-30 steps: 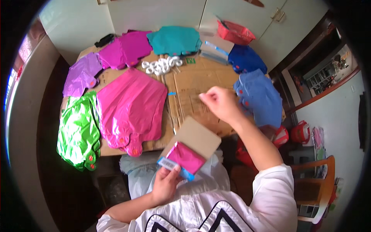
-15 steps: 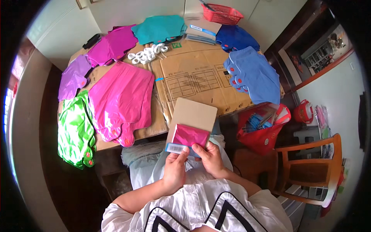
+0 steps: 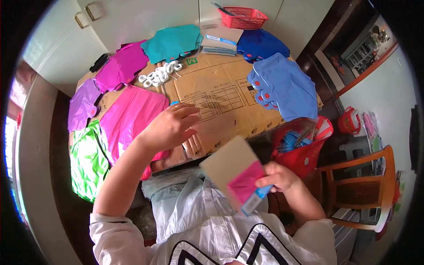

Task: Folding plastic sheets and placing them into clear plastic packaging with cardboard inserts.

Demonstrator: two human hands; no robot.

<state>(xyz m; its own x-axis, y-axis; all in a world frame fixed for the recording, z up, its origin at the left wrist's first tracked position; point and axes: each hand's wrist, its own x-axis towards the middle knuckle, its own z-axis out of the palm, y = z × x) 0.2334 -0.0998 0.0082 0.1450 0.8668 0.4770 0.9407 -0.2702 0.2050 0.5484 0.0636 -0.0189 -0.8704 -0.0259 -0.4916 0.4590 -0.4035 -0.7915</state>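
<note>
My right hand point(image 3: 282, 177) pinches a beige cardboard card point(image 3: 229, 161) by its edge, over my lap. A folded shiny pink foil piece point(image 3: 245, 181) lies on the lower part of the card, beside a blue-and-white label strip point(image 3: 256, 201). The card is tilted and slightly blurred. My left hand point(image 3: 168, 126) is raised over the table with its fingers apart, and I see nothing in it. Under that hand and forearm lies a stack of hot pink foil sheets point(image 3: 130, 112), partly hidden by them. White coiled loops point(image 3: 160, 74) lie just beyond the hand.
Foil stacks ring the cardboard-covered table point(image 3: 216, 119): green point(image 3: 88, 161), lilac point(image 3: 81, 108), magenta point(image 3: 121, 66), teal point(image 3: 172, 43), dark blue point(image 3: 263, 44) and light blue point(image 3: 287, 88). A red basket point(image 3: 243, 18) stands behind; a red bag point(image 3: 300, 148) and wooden chair point(image 3: 357, 185) are at right.
My left hand has let go of the card and moved forward and left over the table. My right hand has carried the card rightward, tilting it.
</note>
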